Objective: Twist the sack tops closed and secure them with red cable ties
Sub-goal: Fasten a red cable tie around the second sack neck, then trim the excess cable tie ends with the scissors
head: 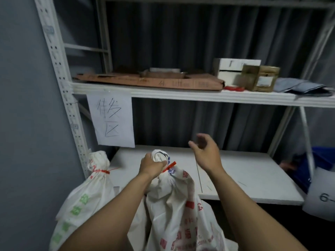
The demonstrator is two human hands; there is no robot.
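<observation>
A white sack with red print (174,201) stands in front of me, its top twisted into a bunch. My left hand (151,164) grips that twisted neck. A red cable tie (169,166) sticks out to the right just beside my fingers. My right hand (205,151) hovers open above and to the right of the sack, fingers spread, holding nothing. To the left stands a second white sack with green print (85,194), its neck closed by a red cable tie (104,171). More red cable ties (233,88) lie on the upper shelf.
A white metal rack holds an upper shelf (181,96) with flattened cardboard (150,80), boxes (235,71) and grey folded bags (301,86). A lower white shelf board (244,176) lies behind the sacks. A handwritten paper sign (111,120) hangs at left. A blue bin (322,160) sits at right.
</observation>
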